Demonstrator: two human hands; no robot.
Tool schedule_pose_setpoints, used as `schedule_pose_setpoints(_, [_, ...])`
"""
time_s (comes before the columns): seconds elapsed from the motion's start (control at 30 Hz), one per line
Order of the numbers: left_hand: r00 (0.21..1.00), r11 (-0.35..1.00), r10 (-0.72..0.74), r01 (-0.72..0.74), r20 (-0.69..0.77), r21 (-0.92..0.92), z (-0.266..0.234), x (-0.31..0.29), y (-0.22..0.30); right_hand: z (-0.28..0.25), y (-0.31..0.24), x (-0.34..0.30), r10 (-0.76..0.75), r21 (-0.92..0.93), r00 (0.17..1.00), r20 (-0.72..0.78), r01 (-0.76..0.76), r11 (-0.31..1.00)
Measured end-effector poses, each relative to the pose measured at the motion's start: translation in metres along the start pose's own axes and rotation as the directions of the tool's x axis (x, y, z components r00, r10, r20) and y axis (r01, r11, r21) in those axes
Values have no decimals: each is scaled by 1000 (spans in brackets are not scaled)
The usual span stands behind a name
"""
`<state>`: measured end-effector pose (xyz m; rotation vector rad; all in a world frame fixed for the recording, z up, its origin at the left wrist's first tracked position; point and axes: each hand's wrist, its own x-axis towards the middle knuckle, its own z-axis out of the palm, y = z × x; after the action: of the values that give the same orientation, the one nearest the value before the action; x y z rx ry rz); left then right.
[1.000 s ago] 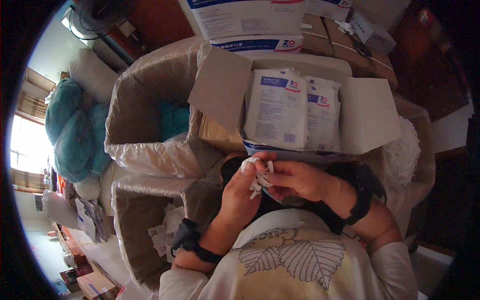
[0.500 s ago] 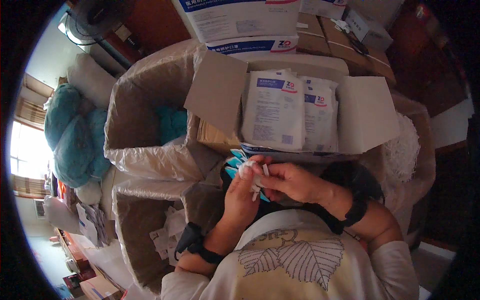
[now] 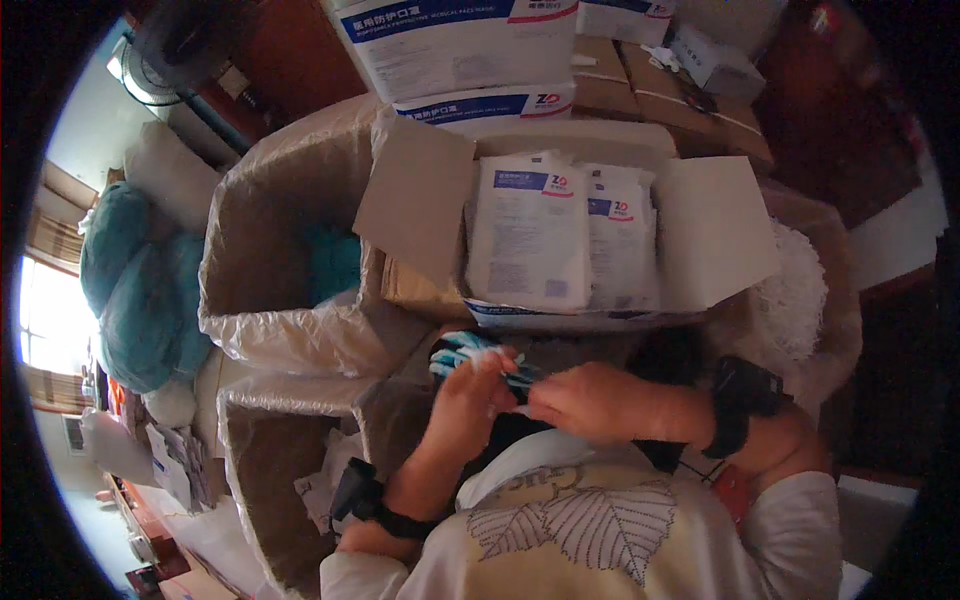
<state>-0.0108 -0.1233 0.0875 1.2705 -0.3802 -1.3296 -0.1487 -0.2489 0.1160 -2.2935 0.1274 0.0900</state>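
Observation:
In front of my chest my left hand [image 3: 465, 405] is closed on a small bundle of blue face masks [image 3: 460, 350] with white bands across it. The bundle sticks out above and to the left of the fingers. My right hand [image 3: 585, 400] is beside it, its fingers pressed together near the bundle's right end. Motion blurs those fingertips, and what they pinch is hidden. Just beyond both hands stands an open carton [image 3: 620, 318], flaps spread, holding upright white printed packets [image 3: 530, 235].
Plastic-lined boxes stand at left; the far one [image 3: 285, 330] holds teal material, the near one [image 3: 235, 420] papers. Teal sacks [image 3: 150, 310] are piled beyond. White stringy material [image 3: 790, 290] lies in a lined box at right. Closed printed cartons [image 3: 460, 50] are stacked behind.
The white bunch pinched between both hands no longer shows there. The masks now show more, above my left hand. Both hands sit slightly lower, and the right has drawn back. The view has shifted slightly.

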Motion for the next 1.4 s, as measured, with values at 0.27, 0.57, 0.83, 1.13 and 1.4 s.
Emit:
schedule_pose_setpoints(0.27, [875,802,-204,-107,438,587,14,-13,-2,4,0,-27,31,-19,975,218,-27,999])
schedule_pose_setpoints(0.57, [638,674,-396,-287,661,681,32,-18,-4,-2,-9,-43,91,6,751,654,-125,992])
schedule_pose_setpoints(0.83, [608,791,-233,-336,759,512,34,-23,-54,-14,4,-68,-92,250,732,675,-109,962])
schedule_pose_setpoints(1.13, [600,792,-269,-308,754,527,37,-25,-69,-30,5,-80,-79,272,702,707,-167,948])
schedule_pose_setpoints(1.4, [608,797,-257,-306,751,520,37,-28,-75,-31,10,-91,-77,305,688,722,-216,928])
